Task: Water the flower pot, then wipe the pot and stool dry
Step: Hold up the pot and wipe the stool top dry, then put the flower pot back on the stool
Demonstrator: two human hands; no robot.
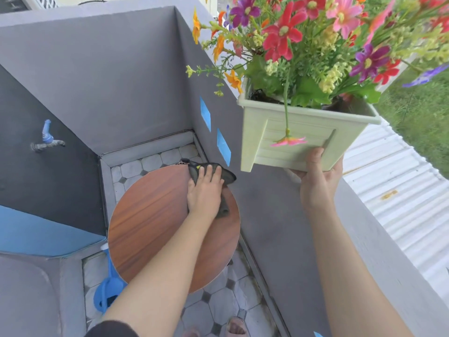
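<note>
My right hand (pixel 318 176) grips the bottom of a pale green square flower pot (pixel 298 139) and holds it up in the air, over the grey wall ledge at the right. The pot is full of red, pink, purple and orange flowers (pixel 315 40). My left hand (pixel 205 190) lies flat on a dark grey cloth (pixel 224 177), pressing it onto the far right part of the round wooden stool top (pixel 155 222). Part of the cloth hangs past the stool's edge.
A blue watering can (pixel 109 290) stands on the tiled floor (pixel 218 310) to the left under the stool. A tap (pixel 46 141) sticks out of the dark wall at left. Grey walls (pixel 109 76) box in the corner. My sandalled feet (pixel 235 327) are at the bottom.
</note>
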